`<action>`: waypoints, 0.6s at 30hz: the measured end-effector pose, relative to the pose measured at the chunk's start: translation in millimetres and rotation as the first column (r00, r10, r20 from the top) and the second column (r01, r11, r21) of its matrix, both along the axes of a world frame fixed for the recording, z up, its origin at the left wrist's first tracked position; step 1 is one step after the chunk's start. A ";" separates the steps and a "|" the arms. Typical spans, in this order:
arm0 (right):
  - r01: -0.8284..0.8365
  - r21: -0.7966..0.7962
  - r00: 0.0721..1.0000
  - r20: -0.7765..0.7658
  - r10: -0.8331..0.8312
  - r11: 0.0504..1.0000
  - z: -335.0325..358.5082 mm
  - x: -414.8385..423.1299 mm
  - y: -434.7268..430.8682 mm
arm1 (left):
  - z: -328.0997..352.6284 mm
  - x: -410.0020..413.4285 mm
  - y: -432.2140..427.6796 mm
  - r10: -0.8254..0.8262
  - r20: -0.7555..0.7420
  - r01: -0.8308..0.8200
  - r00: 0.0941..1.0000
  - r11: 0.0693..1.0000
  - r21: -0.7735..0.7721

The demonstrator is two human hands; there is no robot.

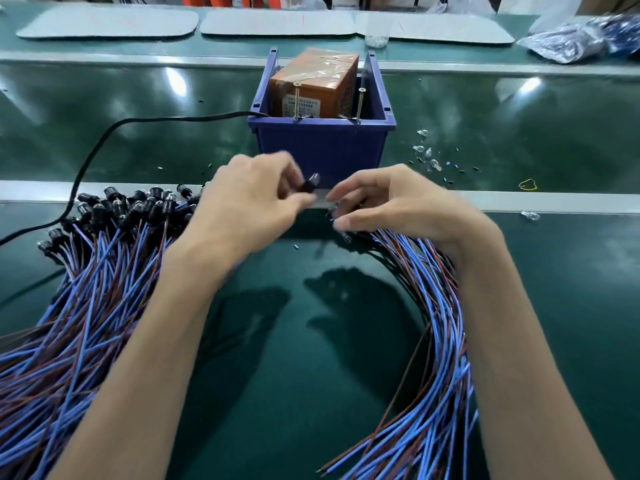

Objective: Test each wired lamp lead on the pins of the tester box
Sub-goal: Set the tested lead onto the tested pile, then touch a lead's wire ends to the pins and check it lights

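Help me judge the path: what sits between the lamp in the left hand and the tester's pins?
Head view: only the front wall of the blue bin stands between the lamp, pinched in the left hand, and the two upright pins.

Grey mats (107, 24) lie at twelve o'clock, beyond the green belt (104, 109). Plastic bags (571, 39) sit far out at two, loose clear bulbs (428, 153) nearer in. A yellow band (528, 184) lies toward three.
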State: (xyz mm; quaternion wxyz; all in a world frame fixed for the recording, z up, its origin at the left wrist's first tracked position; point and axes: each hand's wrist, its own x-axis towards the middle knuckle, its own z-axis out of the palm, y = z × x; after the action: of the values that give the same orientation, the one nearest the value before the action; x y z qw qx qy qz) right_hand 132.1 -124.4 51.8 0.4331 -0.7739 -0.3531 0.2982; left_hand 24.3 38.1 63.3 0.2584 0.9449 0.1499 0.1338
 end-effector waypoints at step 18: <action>0.428 0.461 0.903 -0.254 -0.346 0.778 5.2 0.2 14.6 | 2.4 13.0 -64.7 0.227 -0.156 -0.086 0.961 -0.289 -0.953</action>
State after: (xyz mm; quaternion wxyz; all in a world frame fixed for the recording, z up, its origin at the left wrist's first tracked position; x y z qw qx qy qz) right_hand 132.3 -109.8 57.0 0.6988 -0.6629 -0.2170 0.1585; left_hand 37.3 -26.6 65.7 0.8910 0.3313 0.3082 0.0369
